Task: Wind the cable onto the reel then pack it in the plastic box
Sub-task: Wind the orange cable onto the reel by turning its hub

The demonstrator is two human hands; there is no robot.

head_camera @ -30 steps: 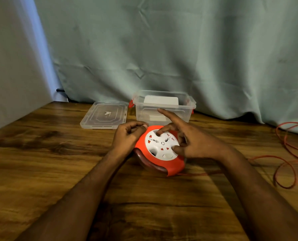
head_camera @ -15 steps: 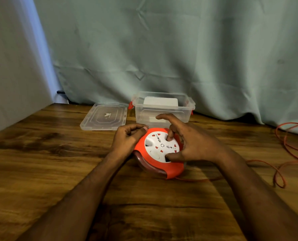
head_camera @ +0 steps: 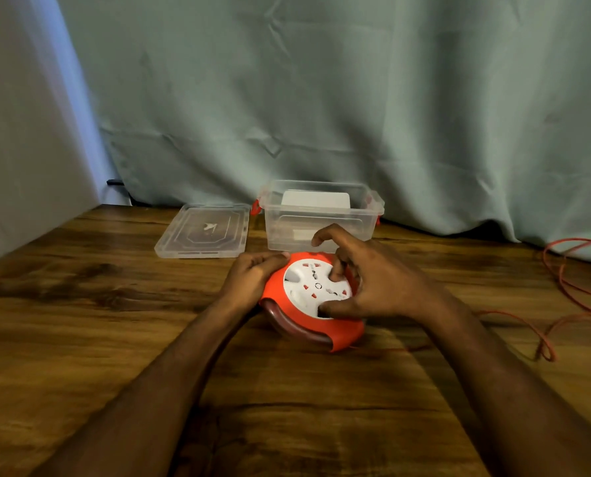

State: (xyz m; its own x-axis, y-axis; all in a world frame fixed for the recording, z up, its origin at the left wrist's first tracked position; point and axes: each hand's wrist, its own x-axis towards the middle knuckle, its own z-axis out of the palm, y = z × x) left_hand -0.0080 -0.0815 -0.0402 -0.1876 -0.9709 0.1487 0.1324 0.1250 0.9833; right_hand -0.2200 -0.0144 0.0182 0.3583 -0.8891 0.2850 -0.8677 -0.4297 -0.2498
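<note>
The reel (head_camera: 313,299) is seen tilted near the middle of the bench (head_camera: 80,321), its white socket face turned up and toward the camera, with an orange housing around it and a dark red rim below. It is held at its left edge by the left hand (head_camera: 252,280): the grip is closed, with the fingers curled over the orange rim and the thumb laid along the top edge. The right hand (head_camera: 373,287) is spread over the right side of the white face. Its grip is partly closed on the reel: the thumb is pressed on the lower part of the face, a bent finger is set down on the face near the upper right, and the forefinger is raised and hooked clear of it.

The cable (head_camera: 562,304) is seen lying loose in loops on the right part of the bench, and a thin orange run of it is led along the bench toward the reel's underside.

The box (head_camera: 321,228), clear with red clips, is stood open just behind the reel, close to the curtain (head_camera: 321,98). A white label is seen on its far wall, but no writing on it can be read. The lid (head_camera: 204,230) is laid flat to the box's left, with a small pale mark at its centre that cannot be read. No brand can be made out on the reel's face.
</note>
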